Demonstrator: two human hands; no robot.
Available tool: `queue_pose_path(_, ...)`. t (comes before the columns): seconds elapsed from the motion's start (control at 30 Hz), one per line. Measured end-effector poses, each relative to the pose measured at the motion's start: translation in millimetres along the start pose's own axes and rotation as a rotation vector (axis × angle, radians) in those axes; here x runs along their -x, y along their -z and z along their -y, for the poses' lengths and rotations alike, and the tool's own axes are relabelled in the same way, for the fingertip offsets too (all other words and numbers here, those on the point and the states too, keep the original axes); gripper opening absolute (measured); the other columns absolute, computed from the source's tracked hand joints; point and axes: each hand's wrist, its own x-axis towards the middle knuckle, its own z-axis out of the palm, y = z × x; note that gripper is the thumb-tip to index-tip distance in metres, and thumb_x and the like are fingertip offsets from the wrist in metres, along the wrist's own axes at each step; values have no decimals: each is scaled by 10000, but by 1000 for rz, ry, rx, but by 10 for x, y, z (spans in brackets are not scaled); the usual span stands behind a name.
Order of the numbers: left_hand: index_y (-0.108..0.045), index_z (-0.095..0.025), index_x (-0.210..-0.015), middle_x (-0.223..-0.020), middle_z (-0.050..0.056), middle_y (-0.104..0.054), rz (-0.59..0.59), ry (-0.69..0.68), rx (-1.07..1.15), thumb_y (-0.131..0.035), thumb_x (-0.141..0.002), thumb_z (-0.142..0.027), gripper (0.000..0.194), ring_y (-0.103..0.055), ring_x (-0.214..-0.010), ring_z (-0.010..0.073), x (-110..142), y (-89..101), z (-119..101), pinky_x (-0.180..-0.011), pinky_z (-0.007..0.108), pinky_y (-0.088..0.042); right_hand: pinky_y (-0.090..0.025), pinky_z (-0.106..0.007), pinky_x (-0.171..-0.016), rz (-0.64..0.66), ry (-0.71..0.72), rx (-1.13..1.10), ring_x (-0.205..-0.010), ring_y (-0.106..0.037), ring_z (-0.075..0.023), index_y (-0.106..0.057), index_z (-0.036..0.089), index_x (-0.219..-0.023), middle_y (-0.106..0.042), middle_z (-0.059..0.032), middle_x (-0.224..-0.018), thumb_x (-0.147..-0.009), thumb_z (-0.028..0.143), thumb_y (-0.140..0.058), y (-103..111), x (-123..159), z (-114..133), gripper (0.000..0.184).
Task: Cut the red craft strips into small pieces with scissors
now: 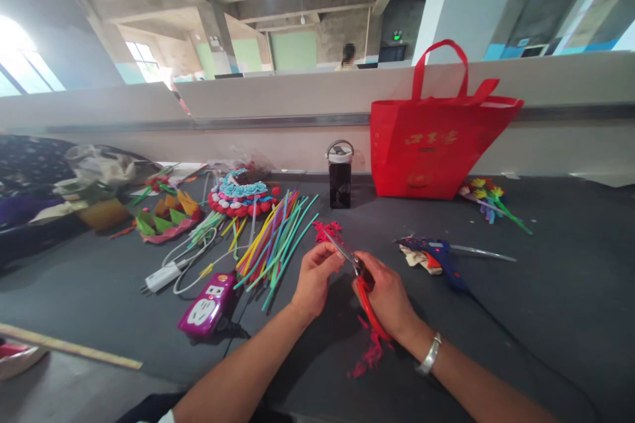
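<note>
Scissors with red handles (370, 310) are gripped in my right hand (389, 297), their blades pointing up and to the left. My left hand (317, 277) is closed in a pinch at the blades; what its fingertips hold is too small and hidden to make out. Just beyond that hand lies a small heap of red scraps (330, 231). More red bits (368, 357) are scattered on the dark table below the scissors. Left of my hands is a loose bundle of coloured fuzzy stems (278, 238), mostly green, yellow and purple.
A purple power socket (208, 307) and a white charger (163, 276) with cable lie left. A blue glue gun (441, 254) rests right, its cord trailing forward. Behind stand a dark bottle (340, 178) and a red bag (431, 152). Flower crafts (243, 188) sit back left.
</note>
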Motion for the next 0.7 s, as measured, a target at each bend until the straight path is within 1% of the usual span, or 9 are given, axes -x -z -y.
queue_pose_path(0.2,-646,-155,-724,-675,-8,-570,1,3,-3,-745,-701,-237,130,-436,-608,89,-5,7,10,-607,224,-345,-502,-300,-799,-26,18,-5,-869,-656,-192,-577,205,-1156,-690,-50,-999,-749,107,-507,-1,1,12,424)
queue_pose_path(0.37,-650,-153,-728,-681,-8,-571,24,13,-47,-734,-715,-242,124,-447,-623,90,-8,24,40,-625,227,-346,-507,-273,-705,-43,18,-13,-751,-666,-180,-594,206,-1122,-706,-34,-889,-758,110,-497,-17,5,-5,388)
queue_pose_path(0.47,-648,-151,-722,-653,-12,-559,15,40,-54,-725,-716,-247,123,-446,-607,89,-12,24,43,-623,231,-340,-510,-280,-686,-95,6,-22,-697,-659,-180,-594,197,-1128,-702,-32,-837,-789,162,-516,-15,-2,-36,350)
queue_pose_path(0.57,-639,-150,-705,-614,-22,-535,21,79,-31,-714,-708,-235,113,-432,-573,82,-15,11,26,-612,231,-330,-519,-292,-713,-152,-38,-99,-733,-666,-182,-586,196,-1129,-703,-42,-879,-834,239,-534,25,-30,-48,303)
queue_pose_path(0.63,-632,-148,-693,-598,-25,-523,58,126,-8,-704,-703,-216,100,-428,-560,78,-11,-1,11,-607,230,-328,-523,-299,-755,-175,-45,-190,-791,-667,-180,-577,205,-1126,-694,-47,-950,-849,255,-533,69,-53,-27,284)
queue_pose_path(0.7,-631,-143,-685,-587,-22,-521,110,181,2,-695,-701,-203,90,-434,-555,79,-3,-11,2,-599,229,-327,-529,-296,-752,-177,-33,-294,-781,-657,-169,-556,216,-1144,-677,-38,-936,-857,256,-535,111,-70,16,291)
